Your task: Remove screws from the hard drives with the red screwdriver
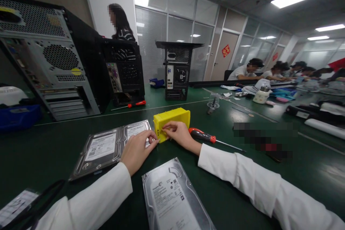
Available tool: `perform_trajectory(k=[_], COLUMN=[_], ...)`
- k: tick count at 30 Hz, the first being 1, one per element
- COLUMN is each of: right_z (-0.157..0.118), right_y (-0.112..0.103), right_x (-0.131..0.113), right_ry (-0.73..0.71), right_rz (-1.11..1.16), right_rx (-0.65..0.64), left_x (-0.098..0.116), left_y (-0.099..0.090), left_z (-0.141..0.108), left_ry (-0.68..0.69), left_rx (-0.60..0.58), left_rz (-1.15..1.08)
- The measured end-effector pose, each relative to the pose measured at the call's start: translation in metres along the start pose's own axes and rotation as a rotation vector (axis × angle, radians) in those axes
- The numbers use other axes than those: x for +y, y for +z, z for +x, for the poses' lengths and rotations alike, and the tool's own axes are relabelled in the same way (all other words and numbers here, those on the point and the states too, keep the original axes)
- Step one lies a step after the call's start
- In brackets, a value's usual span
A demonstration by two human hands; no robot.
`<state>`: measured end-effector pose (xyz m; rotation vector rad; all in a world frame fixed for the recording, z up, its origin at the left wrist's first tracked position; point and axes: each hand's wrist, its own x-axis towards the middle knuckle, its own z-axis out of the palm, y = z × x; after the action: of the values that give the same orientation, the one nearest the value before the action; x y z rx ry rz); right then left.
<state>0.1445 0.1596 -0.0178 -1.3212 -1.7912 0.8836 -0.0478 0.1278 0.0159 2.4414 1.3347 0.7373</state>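
On the green counter nearest us lies a bare hard drive, label up, between our two white sleeves. Beyond it our left hand rests over the edge of two more hard drives laid side by side, its fingers drawn together and reaching toward the small yellow plastic bin. Our right hand meets it there, fingers pinched together at the bin's lower front edge; whether they nip something tiny we cannot tell. We judge the bin light, stiff and a little slick, likely to skid if pushed, best taken by its rim or side walls. Just right of it lies a red-handled screwdriver. Farther back stand open computer towers, another red screwdriver, and people seated along the far counter.
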Motion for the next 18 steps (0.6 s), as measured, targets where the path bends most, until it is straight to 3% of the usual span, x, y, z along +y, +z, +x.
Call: perform_trajectory(k=[18], right_z=[0.0013], right_y=[-0.0029], right_x=[0.0074], right_ry=[0.092], right_rz=[0.274], right_rx=[0.017], left_x=[-0.0012], left_y=[0.0020], left_z=[0.0001], left_ry=[-0.005], left_rx=[0.029], left_rz=[-0.014])
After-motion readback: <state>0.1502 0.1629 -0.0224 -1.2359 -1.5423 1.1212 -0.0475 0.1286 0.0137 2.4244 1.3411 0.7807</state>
